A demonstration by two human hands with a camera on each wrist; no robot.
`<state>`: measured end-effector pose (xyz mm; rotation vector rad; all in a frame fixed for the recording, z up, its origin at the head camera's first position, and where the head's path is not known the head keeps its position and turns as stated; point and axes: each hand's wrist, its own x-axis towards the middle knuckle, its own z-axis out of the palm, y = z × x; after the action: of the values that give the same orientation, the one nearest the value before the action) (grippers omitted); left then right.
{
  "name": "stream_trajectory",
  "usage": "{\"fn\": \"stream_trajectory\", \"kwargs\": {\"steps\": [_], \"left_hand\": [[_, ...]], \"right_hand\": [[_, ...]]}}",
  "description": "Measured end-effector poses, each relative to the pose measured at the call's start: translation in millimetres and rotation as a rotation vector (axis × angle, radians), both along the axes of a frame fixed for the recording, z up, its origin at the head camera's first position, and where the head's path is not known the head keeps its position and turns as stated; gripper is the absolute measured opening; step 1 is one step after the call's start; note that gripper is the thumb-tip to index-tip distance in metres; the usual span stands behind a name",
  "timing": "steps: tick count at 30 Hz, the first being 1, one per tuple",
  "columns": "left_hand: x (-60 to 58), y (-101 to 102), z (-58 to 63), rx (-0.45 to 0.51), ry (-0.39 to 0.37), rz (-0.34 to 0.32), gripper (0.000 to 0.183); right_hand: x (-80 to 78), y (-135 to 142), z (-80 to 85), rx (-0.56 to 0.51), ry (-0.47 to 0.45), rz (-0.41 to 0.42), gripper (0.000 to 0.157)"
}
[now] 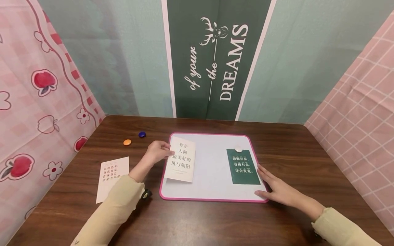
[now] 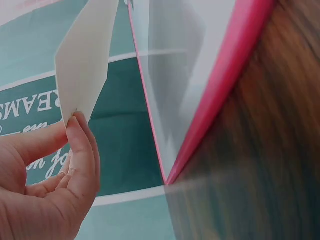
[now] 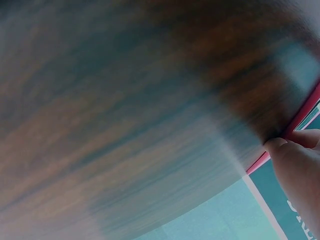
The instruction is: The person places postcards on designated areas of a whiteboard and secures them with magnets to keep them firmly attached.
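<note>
Wearing pale sleeves (image 1: 106,212), I had both arms out over the dark wood-grained table (image 1: 212,222). My right hand (image 1: 278,188) lay at the near right corner of the whiteboard (image 1: 212,164), thumb and fingers spread wide, touching its pink rim without curling round anything. A little farther in, my left hand (image 1: 157,152) pinched the left edge of a cream card (image 1: 183,164) between thumb and fingertips. That card, printed with dark characters, stood over the left part of the whiteboard, tilted, its pinched edge raised clear of the surface.

To the left of the whiteboard, partly behind my forearm, a white card (image 1: 115,165) with reddish-brown print lay on the table. On the whiteboard's right side was a green card (image 1: 243,167) with white characters, a white button (image 1: 238,149) at its top edge. Beyond the white card sat an orange button (image 1: 127,142), and just past that a blue button (image 1: 142,134). Behind the table hung a green-and-teal curtain (image 1: 138,61) bearing the word DREAMS and a deer's head.
</note>
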<state>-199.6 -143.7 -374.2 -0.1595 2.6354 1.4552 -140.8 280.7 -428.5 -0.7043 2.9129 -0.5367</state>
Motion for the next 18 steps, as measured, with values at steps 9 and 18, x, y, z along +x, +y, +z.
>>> {"fn": "stream_trajectory", "kwargs": {"steps": [9, 18], "left_hand": [[-3.3, 19, -4.9, 0.050, -0.008, 0.017, 0.026], [-5.5, 37, -7.7, 0.072, -0.028, 0.014, 0.025]], "right_hand": [[0.5, 0, -1.9, 0.003, -0.009, -0.001, 0.088], [0.5, 0, -2.1, 0.005, -0.012, -0.002, 0.088]]}}
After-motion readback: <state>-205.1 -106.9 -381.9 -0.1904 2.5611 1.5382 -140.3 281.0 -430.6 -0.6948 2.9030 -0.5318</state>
